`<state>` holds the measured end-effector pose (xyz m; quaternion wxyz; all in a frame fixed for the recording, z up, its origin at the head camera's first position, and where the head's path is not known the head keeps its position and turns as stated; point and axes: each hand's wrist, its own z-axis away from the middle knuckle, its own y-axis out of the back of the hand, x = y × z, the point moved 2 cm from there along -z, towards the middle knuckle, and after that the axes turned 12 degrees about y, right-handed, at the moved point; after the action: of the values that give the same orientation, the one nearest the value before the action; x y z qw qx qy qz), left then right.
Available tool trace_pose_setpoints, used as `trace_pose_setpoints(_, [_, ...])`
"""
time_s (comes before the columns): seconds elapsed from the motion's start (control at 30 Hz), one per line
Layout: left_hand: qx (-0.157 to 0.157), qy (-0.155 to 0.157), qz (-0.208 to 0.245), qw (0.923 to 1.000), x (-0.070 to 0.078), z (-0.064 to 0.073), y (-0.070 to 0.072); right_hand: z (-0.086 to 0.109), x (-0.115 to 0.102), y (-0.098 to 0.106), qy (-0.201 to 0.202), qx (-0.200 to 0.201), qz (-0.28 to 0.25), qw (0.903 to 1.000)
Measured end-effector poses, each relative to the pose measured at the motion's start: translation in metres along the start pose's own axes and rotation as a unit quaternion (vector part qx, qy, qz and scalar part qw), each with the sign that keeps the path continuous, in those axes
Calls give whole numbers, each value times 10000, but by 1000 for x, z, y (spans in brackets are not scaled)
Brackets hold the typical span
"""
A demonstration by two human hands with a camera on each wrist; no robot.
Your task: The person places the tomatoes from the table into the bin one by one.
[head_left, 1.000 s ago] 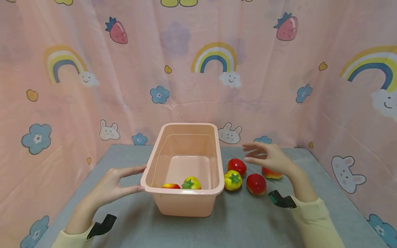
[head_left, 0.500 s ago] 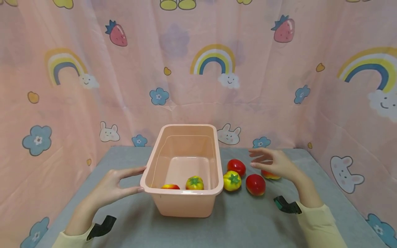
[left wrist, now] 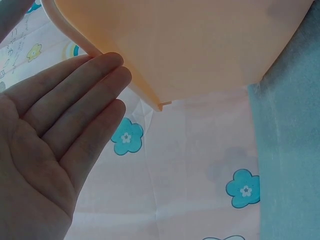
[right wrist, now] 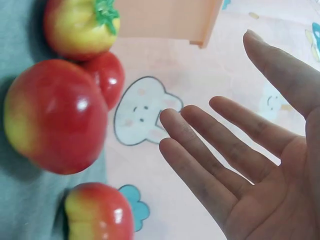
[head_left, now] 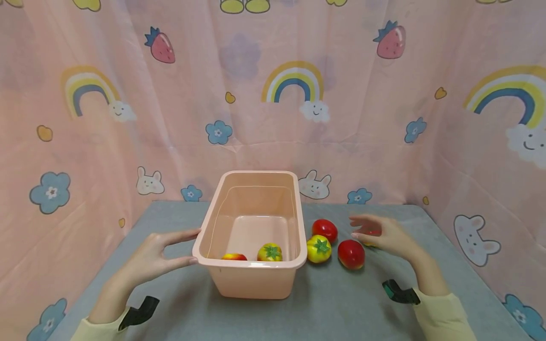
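One grip, the right hand (head_left: pixel 387 235), stood to the right of the bin (head_left: pixel 275 280), its fingers parted from the thumb and nothing held between them. It was nearest to a red-and-yellow fruit (right wrist: pixel 100 215), the farthest piece from the bin, which it partly hid in the head view; whether the two touched could not be told. The left hand (head_left: pixel 152 253) was at the bin's left side, thumb and fingers wide apart and fairly straight, their tips at the rim without wrapping round it.

Just beside the bin's right wall sat a yellow fruit with a green top (head_left: pixel 319 251). A smooth red fruit (head_left: pixel 324 230) lay behind that one, and a larger-looking red fruit (head_left: pixel 351 254) lay farther to the right of the bin.

Inside the bin, near its front wall, were a red-and-yellow piece (head_left: pixel 234 256), mostly hidden, and a green-topped yellow piece (head_left: pixel 269 253). If filling the bin was the work, it seemed about a third done: two pieces in, four outside on the worktop (head_left: pixel 324 308). Behind the bin hung a pink printed cloth (head_left: pixel 179 142).
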<state>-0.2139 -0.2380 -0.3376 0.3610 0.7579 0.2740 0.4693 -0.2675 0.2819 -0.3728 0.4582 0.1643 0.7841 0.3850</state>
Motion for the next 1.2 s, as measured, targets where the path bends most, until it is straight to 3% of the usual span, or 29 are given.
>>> trace_pose_setpoints(0.27, [-10, 45, 10, 10000, 0, 0, 0, 9, 15, -6, 14, 9, -145, 9999])
trace_pose_setpoints(1.2, [4, -5, 114, 9999, -1, 0, -1, 25, 37, -19, -645, -172, -111, 9977])
